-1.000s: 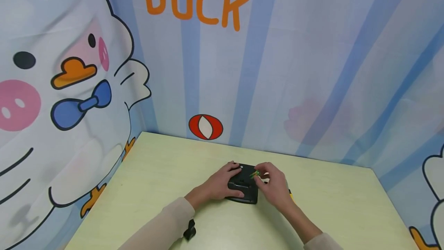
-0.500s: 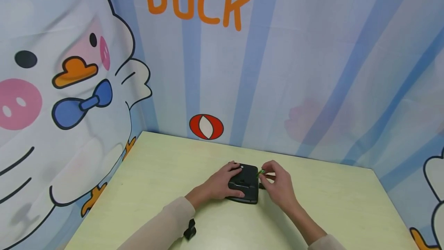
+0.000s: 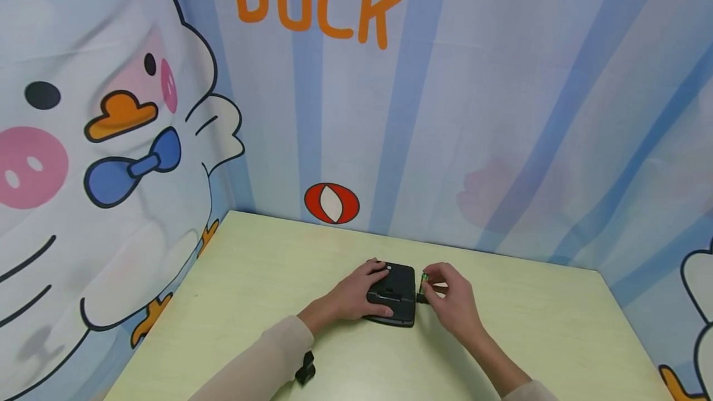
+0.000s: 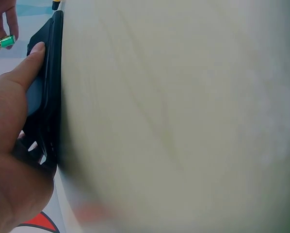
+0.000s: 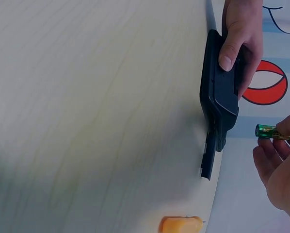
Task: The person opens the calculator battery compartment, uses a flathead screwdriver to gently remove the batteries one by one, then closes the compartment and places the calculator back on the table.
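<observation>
On the pale table lies a flat black device [image 3: 402,278] with a recess across its upper face; its exact kind is unclear. My left hand [image 3: 354,291] spans it from the left, gripping it with the thumb on the near part and fingers on the far part. Just right of the device, my right hand [image 3: 453,299] pinches a small green-and-gold battery [image 5: 266,131] between thumb and fingertips. The battery is raised off the table, apart from the device. Beneath it, a small black piece [image 3: 421,298] like a cover lies by the device's right edge.
An orange-yellow object [image 5: 181,224] lies on the table near the right hand, partly cut off by the frame in the right wrist view. Some small black thing [image 3: 305,369] sits beside the left sleeve. A duck-print curtain [image 3: 445,110] hangs behind the table [image 3: 278,252].
My right hand has moved right with the battery, from above the device to beside it, and the battery has turned more upright. The left hand and the device stay in place.
</observation>
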